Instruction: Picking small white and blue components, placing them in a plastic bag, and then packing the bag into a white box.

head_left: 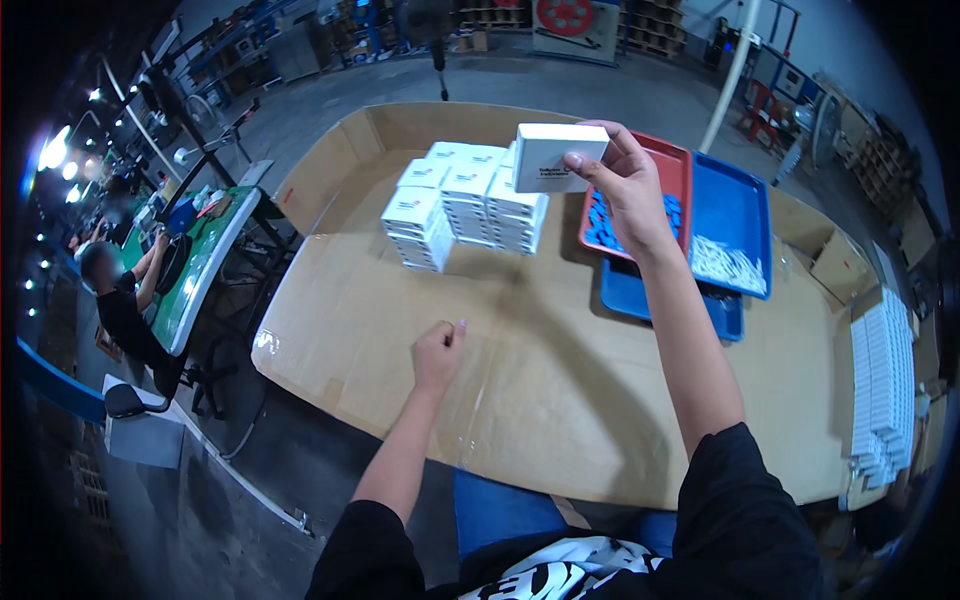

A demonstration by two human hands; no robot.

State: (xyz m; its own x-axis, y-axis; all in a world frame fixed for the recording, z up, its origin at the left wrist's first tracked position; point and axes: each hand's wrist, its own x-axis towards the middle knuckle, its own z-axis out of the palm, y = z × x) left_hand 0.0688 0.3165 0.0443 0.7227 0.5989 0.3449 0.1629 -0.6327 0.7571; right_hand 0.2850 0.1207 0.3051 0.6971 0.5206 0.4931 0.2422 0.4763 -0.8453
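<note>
A small white box (545, 160) with dark print is pinched between the thumb and fingers of my right hand (622, 180), raised above the cardboard-covered table (400, 330). My left hand (439, 352) hovers or rests near the middle of that table with its fingers curled in and the thumb up; whether it holds anything small is hidden. Beyond my left hand stand several stacks of similar white boxes (419, 215), side by side in a block. The held box partly covers the rightmost stack from view.
Right of the stacks, a red tray (668, 152) holds small blue pieces (603, 225). Beside it a blue tray (735, 190) carries white pieces (727, 264), with another blue tray (625, 292) underneath. White stacked items (880, 385) line the right edge. A person (125, 300) sits at a green bench leftward.
</note>
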